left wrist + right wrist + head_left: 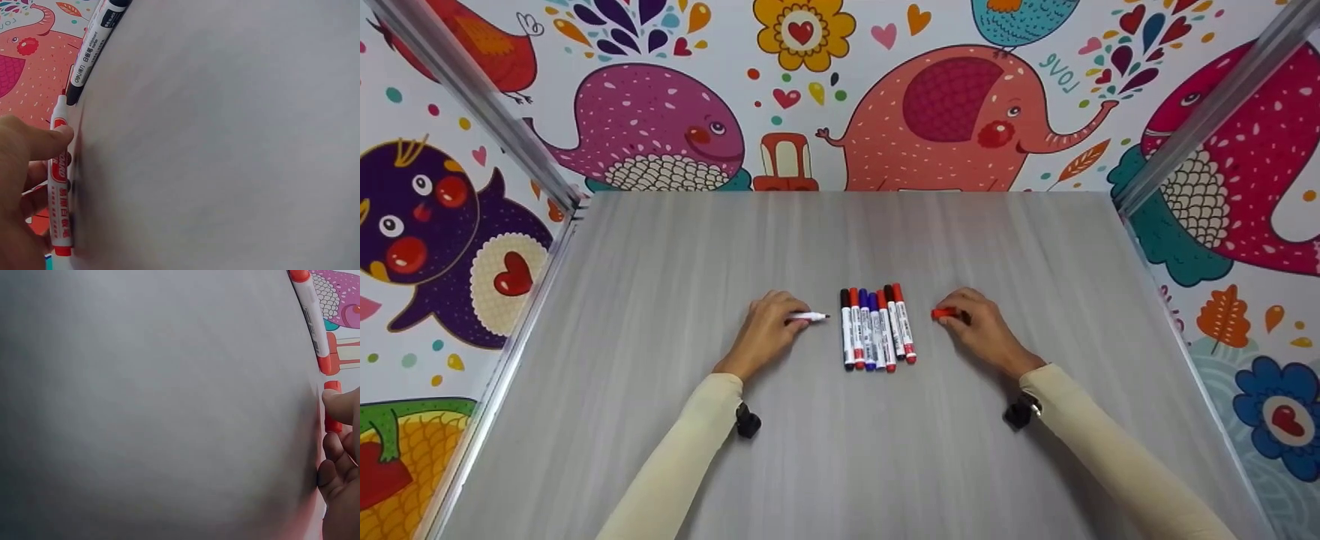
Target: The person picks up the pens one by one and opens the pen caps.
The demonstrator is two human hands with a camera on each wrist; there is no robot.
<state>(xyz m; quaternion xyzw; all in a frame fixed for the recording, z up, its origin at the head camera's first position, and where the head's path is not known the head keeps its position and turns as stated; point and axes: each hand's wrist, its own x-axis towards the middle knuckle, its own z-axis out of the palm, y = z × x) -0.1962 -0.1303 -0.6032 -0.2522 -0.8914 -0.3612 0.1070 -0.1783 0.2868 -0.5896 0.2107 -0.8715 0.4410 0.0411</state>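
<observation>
My left hand (769, 330) pinches an uncapped whiteboard marker (808, 316), white with red print and a red end, its bare tip pointing right. In the left wrist view the thumb presses along the marker barrel (59, 197). My right hand (982, 326) pinches a red marker cap (943, 313) between thumb and fingers, and the cap (332, 408) shows upright in the right wrist view. Between the hands lies a row of several capped markers with black, red and blue caps, including a black one (847, 330) at the left end and a red one (906, 326) at the right.
The grey wood-grain table (840, 450) runs to a back wall (795, 112) printed with cartoon animals. Metal posts (1207, 112) stand at the rear corners. Black wrist cameras (748, 421) sit at both cuffs.
</observation>
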